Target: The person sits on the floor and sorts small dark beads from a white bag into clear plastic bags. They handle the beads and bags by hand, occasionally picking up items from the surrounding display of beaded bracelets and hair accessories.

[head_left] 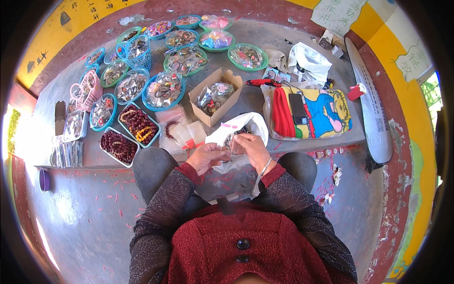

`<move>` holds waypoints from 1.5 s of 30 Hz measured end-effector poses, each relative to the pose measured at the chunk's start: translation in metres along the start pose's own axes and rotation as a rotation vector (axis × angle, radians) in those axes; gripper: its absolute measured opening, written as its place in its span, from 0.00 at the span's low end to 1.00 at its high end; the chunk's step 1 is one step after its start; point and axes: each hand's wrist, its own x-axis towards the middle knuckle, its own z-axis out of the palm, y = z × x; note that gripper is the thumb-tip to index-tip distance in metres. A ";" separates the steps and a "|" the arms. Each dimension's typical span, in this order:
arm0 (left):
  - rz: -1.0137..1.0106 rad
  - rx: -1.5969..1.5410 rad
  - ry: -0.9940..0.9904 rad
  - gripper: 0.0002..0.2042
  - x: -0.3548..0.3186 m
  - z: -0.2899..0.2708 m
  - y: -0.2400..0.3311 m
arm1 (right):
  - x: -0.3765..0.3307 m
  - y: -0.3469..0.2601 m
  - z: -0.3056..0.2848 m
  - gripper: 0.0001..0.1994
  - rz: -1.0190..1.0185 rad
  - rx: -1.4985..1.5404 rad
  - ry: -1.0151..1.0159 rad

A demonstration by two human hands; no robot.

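Both my hands meet over my lap, pinching a small clear plastic bag between them. My left hand closes its fingers on the bag's left side. My right hand, with a bracelet at the wrist, grips the other side. What the bag contains is too small to make out. Just beyond the hands lies an opened white plastic bag with dark small items inside. Flat clear bags with red strips lie to the left of it, beside a dark bead bracelet.
An open cardboard box of packaged trinkets stands ahead. Trays of dark beads and several round baskets fill the left and back. On the right lie a folded colourful towel, a phone and a long wrapped roll.
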 end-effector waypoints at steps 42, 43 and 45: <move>0.232 -0.087 0.184 0.08 0.007 -0.002 -0.007 | 0.003 0.006 0.002 0.06 -0.145 -0.032 0.013; 0.228 -0.081 0.181 0.08 0.007 -0.003 -0.007 | 0.004 0.006 0.002 0.06 -0.142 -0.035 0.014; 0.219 -0.068 0.174 0.08 0.007 -0.005 -0.007 | 0.004 0.007 0.001 0.07 -0.137 -0.043 0.014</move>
